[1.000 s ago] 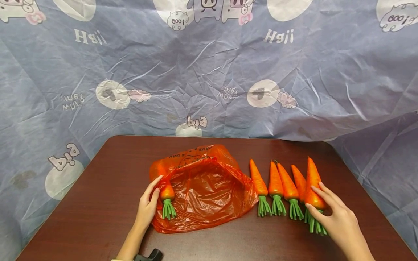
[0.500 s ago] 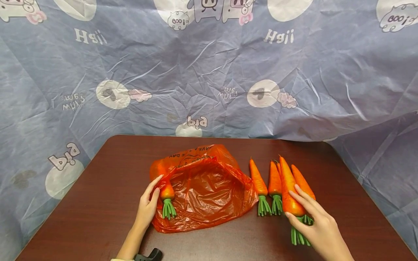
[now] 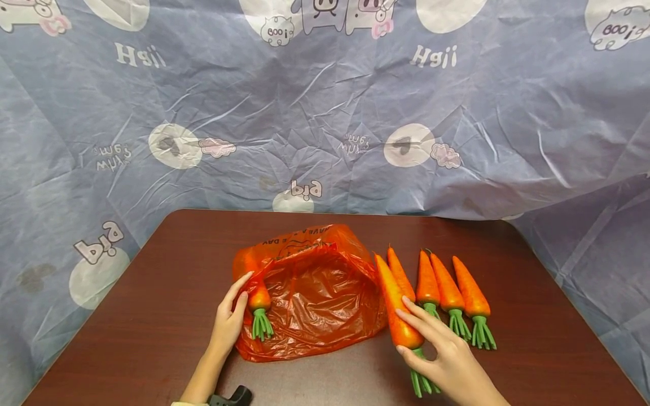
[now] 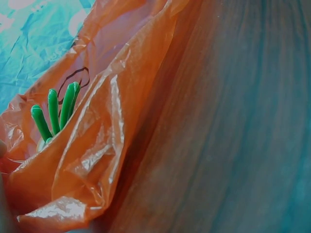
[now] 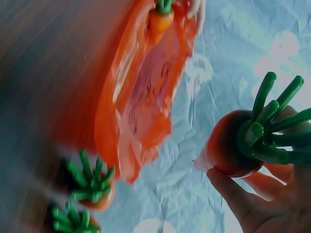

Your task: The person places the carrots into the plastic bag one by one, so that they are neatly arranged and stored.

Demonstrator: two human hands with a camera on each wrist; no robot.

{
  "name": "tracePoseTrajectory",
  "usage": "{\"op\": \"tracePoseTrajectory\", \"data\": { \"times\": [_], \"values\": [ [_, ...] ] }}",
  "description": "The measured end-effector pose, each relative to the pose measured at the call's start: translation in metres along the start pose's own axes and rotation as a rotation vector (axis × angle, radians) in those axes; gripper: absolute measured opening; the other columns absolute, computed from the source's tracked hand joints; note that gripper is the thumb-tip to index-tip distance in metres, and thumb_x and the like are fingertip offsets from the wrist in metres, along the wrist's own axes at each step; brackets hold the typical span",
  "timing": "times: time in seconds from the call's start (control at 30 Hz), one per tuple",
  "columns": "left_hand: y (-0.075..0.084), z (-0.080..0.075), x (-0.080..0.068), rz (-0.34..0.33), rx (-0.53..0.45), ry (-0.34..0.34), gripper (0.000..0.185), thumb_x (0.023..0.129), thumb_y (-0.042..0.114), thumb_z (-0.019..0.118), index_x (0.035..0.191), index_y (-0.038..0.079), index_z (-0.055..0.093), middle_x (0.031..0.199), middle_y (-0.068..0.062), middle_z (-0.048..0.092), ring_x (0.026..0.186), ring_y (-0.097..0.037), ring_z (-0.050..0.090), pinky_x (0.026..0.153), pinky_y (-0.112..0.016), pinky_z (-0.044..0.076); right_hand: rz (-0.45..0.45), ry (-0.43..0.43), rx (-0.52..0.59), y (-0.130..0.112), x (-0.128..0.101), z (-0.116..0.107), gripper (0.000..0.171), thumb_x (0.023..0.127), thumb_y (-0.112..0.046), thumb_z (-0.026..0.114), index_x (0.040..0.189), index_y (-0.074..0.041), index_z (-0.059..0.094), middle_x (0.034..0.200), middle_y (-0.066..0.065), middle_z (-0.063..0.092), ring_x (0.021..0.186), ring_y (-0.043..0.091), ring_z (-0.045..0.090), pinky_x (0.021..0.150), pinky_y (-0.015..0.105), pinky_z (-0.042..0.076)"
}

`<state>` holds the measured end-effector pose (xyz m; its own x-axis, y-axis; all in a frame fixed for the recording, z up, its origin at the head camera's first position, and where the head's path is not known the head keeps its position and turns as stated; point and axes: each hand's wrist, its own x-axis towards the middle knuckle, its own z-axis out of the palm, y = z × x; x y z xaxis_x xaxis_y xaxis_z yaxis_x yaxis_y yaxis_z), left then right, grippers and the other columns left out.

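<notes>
My left hand pinches the left side of the mouth of an orange-red plastic bag on the table. One carrot lies inside that side, its green stem stubs pointing out toward me. My right hand grips another carrot by its thick end, thumb on one side and fingers on the other. In the right wrist view this carrot shows its green stubs beside the palm. Its tip overlaps the bag's right edge in the head view. Green stubs stand at the bag's mouth in the left wrist view.
To the right of the bag, several carrots lie in a row with tips facing away. The brown wooden table ends at a printed blue-grey cloth hanging behind it. A black wrist strap part shows at the front edge.
My right hand has lifted the rightmost carrot and carried it left over the row to the bag's right edge. The left hand and the bag have stayed nearly still.
</notes>
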<state>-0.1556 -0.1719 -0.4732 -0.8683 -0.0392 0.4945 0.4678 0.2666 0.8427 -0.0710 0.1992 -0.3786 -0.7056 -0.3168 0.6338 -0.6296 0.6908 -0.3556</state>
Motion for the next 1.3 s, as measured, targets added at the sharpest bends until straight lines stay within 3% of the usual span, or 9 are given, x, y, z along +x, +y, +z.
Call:
{"op": "tracePoseTrajectory", "data": {
  "times": [0.1, 0.27, 0.37, 0.53, 0.7, 1.03, 1.3],
  "values": [
    [0.003, 0.001, 0.0, -0.001, -0.006, 0.012, 0.037, 0.094, 0.002, 0.042, 0.13, 0.003, 0.047, 0.131, -0.016, 0.049, 0.119, 0.008, 0.042, 0.099, -0.005, 0.029, -0.056, -0.036, 0.02, -0.003, 0.005, 0.008, 0.054, 0.071, -0.024, 0.077, 0.121, -0.016, 0.059, 0.131, 0.002, 0.053, 0.123, -0.006, 0.039, 0.096, 0.0, 0.028],
    [0.002, 0.001, 0.0, -0.007, -0.001, 0.011, 0.037, 0.094, 0.002, 0.042, 0.13, 0.005, 0.048, 0.131, -0.002, 0.051, 0.119, 0.009, 0.042, 0.099, -0.005, 0.029, -0.122, -0.069, 0.041, -0.01, 0.011, 0.021, 0.049, 0.078, -0.031, 0.07, 0.123, -0.017, 0.057, 0.131, 0.003, 0.053, 0.122, 0.005, 0.046, 0.099, 0.002, 0.026],
    [0.0, 0.0, 0.0, -0.01, 0.005, 0.006, 0.037, 0.094, 0.003, 0.043, 0.131, 0.006, 0.048, 0.131, 0.002, 0.051, 0.119, 0.008, 0.041, 0.099, -0.005, 0.029, -0.112, -0.121, 0.027, -0.015, 0.014, 0.026, 0.052, 0.075, -0.028, 0.073, 0.124, -0.019, 0.057, 0.131, 0.001, 0.053, 0.112, 0.01, 0.054, 0.096, 0.002, 0.03],
    [0.001, 0.0, 0.0, -0.009, 0.014, 0.006, 0.037, 0.094, 0.002, 0.043, 0.131, 0.006, 0.048, 0.131, -0.003, 0.051, 0.119, 0.01, 0.041, 0.099, -0.004, 0.028, -0.103, -0.161, 0.018, -0.018, 0.021, 0.037, 0.053, 0.073, -0.025, 0.075, 0.123, -0.02, 0.057, 0.13, 0.002, 0.054, 0.106, 0.014, 0.058, 0.088, 0.007, 0.041],
    [0.003, 0.001, -0.001, -0.011, 0.008, 0.022, 0.037, 0.093, 0.001, 0.044, 0.13, 0.004, 0.049, 0.13, -0.001, 0.051, 0.119, 0.01, 0.041, 0.098, -0.004, 0.028, -0.105, -0.181, 0.053, -0.02, 0.027, 0.049, 0.054, 0.071, -0.022, 0.076, 0.122, -0.018, 0.058, 0.13, 0.004, 0.054, 0.108, 0.018, 0.058, 0.08, 0.024, 0.052],
    [0.003, 0.002, -0.001, -0.003, -0.018, 0.033, 0.036, 0.094, 0.002, 0.043, 0.129, 0.005, 0.05, 0.128, 0.006, 0.052, 0.119, 0.009, 0.042, 0.099, -0.005, 0.029, -0.081, -0.245, 0.13, -0.029, 0.043, 0.068, 0.053, 0.073, -0.017, 0.074, 0.123, -0.016, 0.057, 0.132, 0.005, 0.052, 0.112, 0.022, 0.057, 0.083, 0.033, 0.053],
    [0.003, 0.001, 0.0, -0.014, -0.001, 0.015, 0.037, 0.093, 0.0, 0.043, 0.13, 0.004, 0.048, 0.13, 0.006, 0.05, 0.12, 0.01, 0.04, 0.099, -0.004, 0.028, -0.017, -0.373, 0.175, -0.038, 0.053, 0.08, 0.05, 0.077, -0.021, 0.069, 0.125, -0.016, 0.056, 0.136, 0.003, 0.048, 0.117, 0.022, 0.054, 0.088, 0.036, 0.05]
  ]
}}
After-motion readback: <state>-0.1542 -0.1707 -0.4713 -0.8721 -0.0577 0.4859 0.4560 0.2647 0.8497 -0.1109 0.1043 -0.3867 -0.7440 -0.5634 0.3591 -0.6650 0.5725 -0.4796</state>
